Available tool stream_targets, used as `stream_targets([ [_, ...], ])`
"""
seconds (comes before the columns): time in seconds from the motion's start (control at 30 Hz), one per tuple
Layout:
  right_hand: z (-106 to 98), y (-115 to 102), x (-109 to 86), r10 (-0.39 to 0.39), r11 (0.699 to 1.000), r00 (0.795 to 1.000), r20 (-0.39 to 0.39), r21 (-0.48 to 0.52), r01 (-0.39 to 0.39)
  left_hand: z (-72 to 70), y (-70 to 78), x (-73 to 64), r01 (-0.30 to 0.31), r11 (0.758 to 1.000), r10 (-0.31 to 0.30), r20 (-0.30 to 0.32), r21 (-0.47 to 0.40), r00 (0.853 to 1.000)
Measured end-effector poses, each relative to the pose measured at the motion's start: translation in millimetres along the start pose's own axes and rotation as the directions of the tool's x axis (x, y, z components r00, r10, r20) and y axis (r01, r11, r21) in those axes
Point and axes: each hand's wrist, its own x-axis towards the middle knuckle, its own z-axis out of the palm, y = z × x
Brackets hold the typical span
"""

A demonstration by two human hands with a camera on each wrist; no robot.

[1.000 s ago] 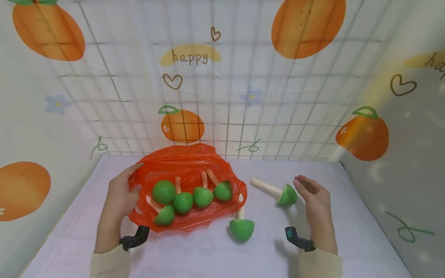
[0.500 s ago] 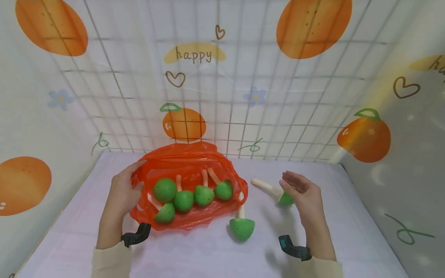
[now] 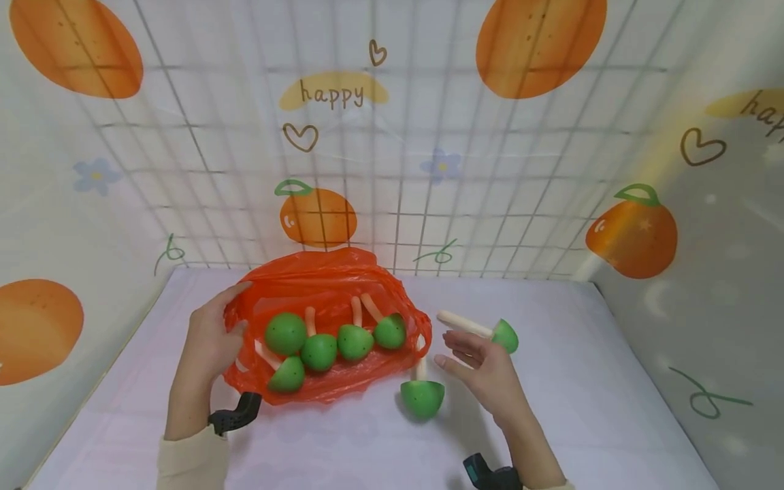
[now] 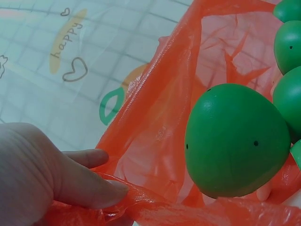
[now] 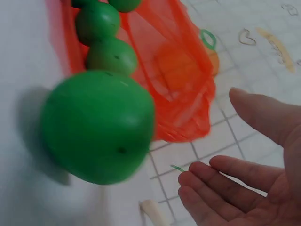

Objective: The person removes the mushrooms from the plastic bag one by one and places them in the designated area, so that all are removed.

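A red plastic bag (image 3: 321, 272) lies with its mouth spread, holding several toy mushrooms with green dotted caps (image 3: 355, 342) and pale stems. My left hand (image 3: 211, 337) holds the bag's left edge; in the left wrist view, the thumb (image 4: 101, 190) pinches the film. Just outside the bag's right end, one mushroom (image 3: 422, 398) lies cap toward me, its stem tip partly hidden by the bag. Beside it hovers my right hand (image 3: 484, 374), fingers extended and holding nothing. Behind that hand is another mushroom (image 3: 505, 336), cap to the right, stem partly covered.
Everything lies on a white-covered table (image 3: 343, 449). A sheet (image 3: 520, 184) printed with oranges hangs before a wire grid at the back, and similar sheeting closes both sides. Dark wrist cameras (image 3: 235, 413) are strapped on both wrists.
My right hand has moved left and toward me, from beside the far-right mushroom to the one near the bag. My left hand keeps its hold on the bag.
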Motion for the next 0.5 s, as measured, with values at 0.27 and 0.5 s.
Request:
stream_targets([
  [0.27,20,10,-15.3,0.095,0.992,0.995,-0.002,-0.087,-0.095,1.2,0.2,0.7,-0.003,1.000,0.003,-0.002,-0.004,1.000],
  [0.5,32,17,-21.5,0.114,0.989,0.993,0.012,-0.099,-0.112,2.7,-0.6,1.0,-0.001,1.000,0.001,0.003,-0.008,1.000],
])
